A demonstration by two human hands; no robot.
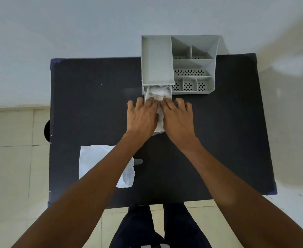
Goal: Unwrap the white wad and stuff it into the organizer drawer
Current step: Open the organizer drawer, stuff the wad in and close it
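Observation:
A grey plastic organizer (193, 63) stands at the far edge of the black table (93, 104). Its drawer (144, 92) is pulled out toward me on the left side. A crumpled white wad (156, 93) partly fills the drawer, and a strip of it trails back over the table between my hands. My left hand (141, 117) and my right hand (178, 117) lie side by side with their fingertips pressing on the white material at the drawer's front. My palms hide part of it.
A flat white sheet (93, 158) lies on the table near the front left, partly under my left forearm. The organizer has several open compartments with perforated floors. Tiled floor surrounds the table, and my legs show below its near edge.

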